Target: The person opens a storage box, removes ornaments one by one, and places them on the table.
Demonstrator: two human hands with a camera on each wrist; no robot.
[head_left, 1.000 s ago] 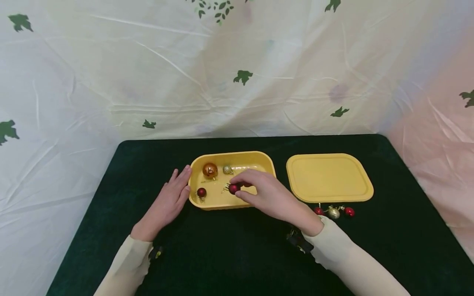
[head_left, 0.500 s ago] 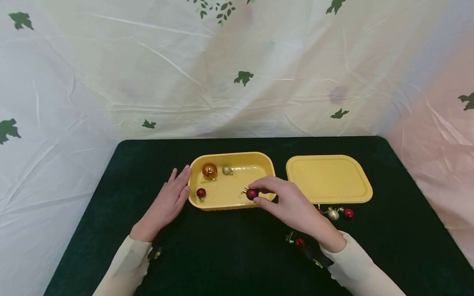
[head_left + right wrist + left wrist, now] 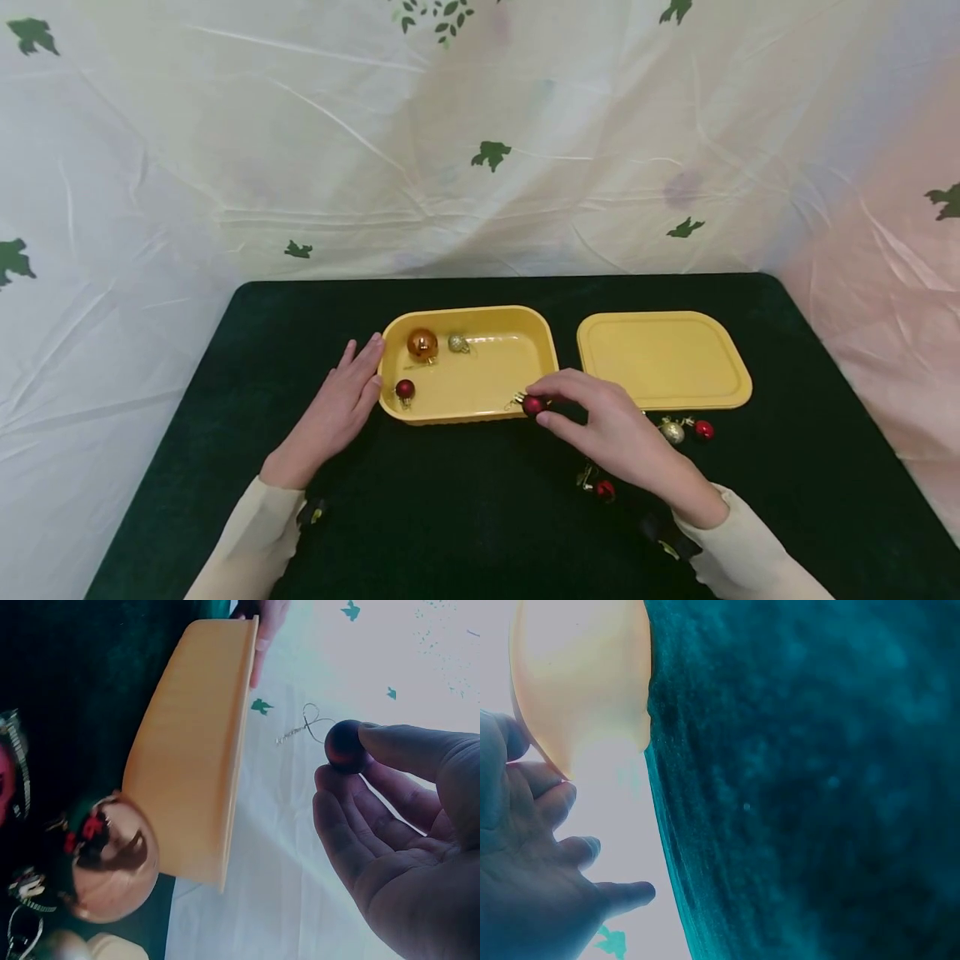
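A small dark red Christmas bauble (image 3: pixel 533 405) with a gold cap and string is pinched between the thumb and fingers of my right hand (image 3: pixel 611 425). It hangs at the front right rim of the yellow box (image 3: pixel 480 416). Inside the box lie an orange-gold bauble (image 3: pixel 422 344), a small pale gold glitter bauble (image 3: pixel 457 342) and another dark red bauble (image 3: pixel 405 389). My left hand (image 3: pixel 341 404) rests with extended fingers against the box's left side; in the left wrist view its fingertips (image 3: pixel 568 793) touch the wall.
A yellow lid (image 3: pixel 667 360) lies right of the box. Below it sit a gold bauble (image 3: pixel 672 431) and a red one (image 3: pixel 703 430). Another red bauble (image 3: pixel 604 490) is near my right wrist. In the right wrist view, a shiny copper-coloured bauble (image 3: pixel 116 859) shows beside the box.
My right hand has moved right and toward me with the dark red bauble, from above the box's middle to its front right corner. The left hand has stayed in place.
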